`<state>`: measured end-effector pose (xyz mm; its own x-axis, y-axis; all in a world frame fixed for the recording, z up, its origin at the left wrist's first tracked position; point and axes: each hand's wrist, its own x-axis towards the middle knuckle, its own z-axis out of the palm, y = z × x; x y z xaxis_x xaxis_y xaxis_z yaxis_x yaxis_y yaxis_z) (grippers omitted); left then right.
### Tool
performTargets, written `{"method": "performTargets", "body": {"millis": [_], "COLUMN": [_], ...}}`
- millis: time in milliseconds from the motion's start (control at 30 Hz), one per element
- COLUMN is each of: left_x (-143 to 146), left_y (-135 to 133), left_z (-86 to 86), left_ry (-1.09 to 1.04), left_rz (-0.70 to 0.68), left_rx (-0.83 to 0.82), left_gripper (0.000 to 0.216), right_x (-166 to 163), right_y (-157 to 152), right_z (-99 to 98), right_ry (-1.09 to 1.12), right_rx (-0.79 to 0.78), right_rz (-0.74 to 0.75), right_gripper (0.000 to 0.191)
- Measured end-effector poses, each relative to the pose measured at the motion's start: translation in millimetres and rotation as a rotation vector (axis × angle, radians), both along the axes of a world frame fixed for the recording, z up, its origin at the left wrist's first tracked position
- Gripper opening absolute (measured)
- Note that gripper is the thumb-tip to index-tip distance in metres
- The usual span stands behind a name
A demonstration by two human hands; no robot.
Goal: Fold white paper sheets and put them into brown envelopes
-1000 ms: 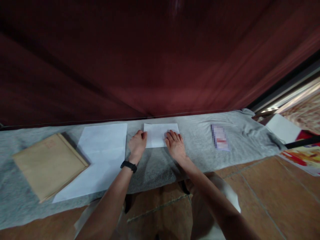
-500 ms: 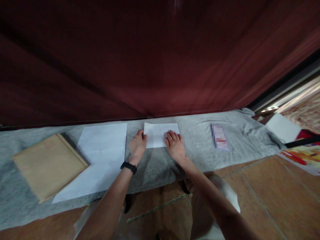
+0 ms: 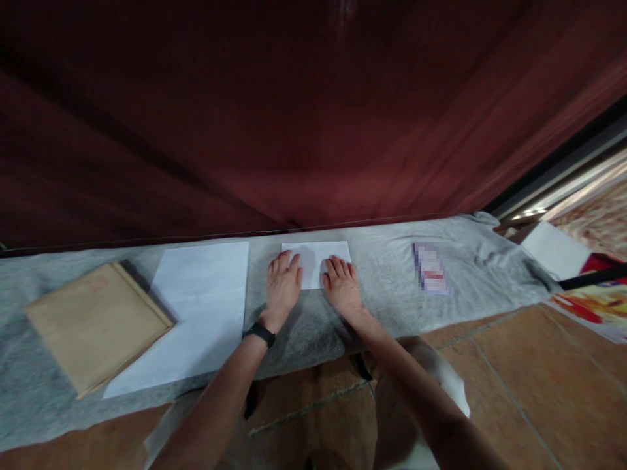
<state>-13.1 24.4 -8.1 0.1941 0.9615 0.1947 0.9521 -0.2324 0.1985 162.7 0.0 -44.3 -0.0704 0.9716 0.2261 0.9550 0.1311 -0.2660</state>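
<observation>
small white paper (image 3: pixel 312 266), 1 piece, oblong. location: on the grey cloth (image 3: pixel 386 281), between the large white sheet (image 3: pixel 208 287) at left and the purple slip (image 3: pixel 432 273) at right, touching neither. condition: flat, as far as its uncovered part shows; whether it is 1 layer or folded into more cannot be told.

left hand (image 3: pixel 283 284): palm down, fingers loosely spread, resting over the left end of the paper; grasping nothing. 1 dark wristband (image 3: pixel 262 334) at its wrist.

right hand (image 3: pixel 341 287): palm down, fingers slightly bent and a little apart, on the right end of the paper; grasping nothing. a strip of bare paper shows between the 2 hands.

state of work, by judgement: the paper looks laid out and nearly smooth, the 2 hands apparently pressing it; this step seems close to done. what is left for it does not show.

other lots, 3, none touched by a hand: the large white sheet, flat, partly covered; the brown envelope (image 3: pixel 98 320), lying askew over its left side, with 1 faint reddish mark; the purple slip, details blurred, well apart from the right hand.

backdrop: 1 dark red panel (image 3: pixel 318 130) along the far edge of the cloth.
</observation>
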Motion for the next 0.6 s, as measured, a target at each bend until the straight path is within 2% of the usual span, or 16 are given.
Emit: {"method": "performTargets", "body": {"millis": [67, 100, 300, 467, 600], "left_x": [6.9, 9.7, 15.5, 14.5, 14.2], "left_y": [-3.7, -5.4, -9.1, -9.4, -11.1], "left_z": [-8.6, -12.8, -25.0, -29.6, -32.0], "left_ry": [-0.008, -0.009, 0.023, 0.045, 0.041], "left_rz": [-0.121, -0.14, -0.091, -0.11, -0.136], "left_rx": [0.011, 0.003, -0.092, -0.147, -0.151], "left_gripper": [0.048, 0.048, 0.054, 0.061, 0.062], "right_x": [-0.9, -1.1, -8.8, -33.3, -43.8], "right_y": [-0.2, 0.0, 8.6, 21.3, 31.5], "right_z": [-0.8, -1.0, 5.7, 9.9, 4.8], "right_ry": [0.003, 0.008, 0.108, 0.167, 0.104], "right_rx": [0.007, 0.007, -0.003, -0.016, -0.04], "right_rz": [-0.004, -0.006, 0.004, 0.225, 0.248], "right_gripper": [0.047, 0.047, 0.049, 0.05, 0.05]}}
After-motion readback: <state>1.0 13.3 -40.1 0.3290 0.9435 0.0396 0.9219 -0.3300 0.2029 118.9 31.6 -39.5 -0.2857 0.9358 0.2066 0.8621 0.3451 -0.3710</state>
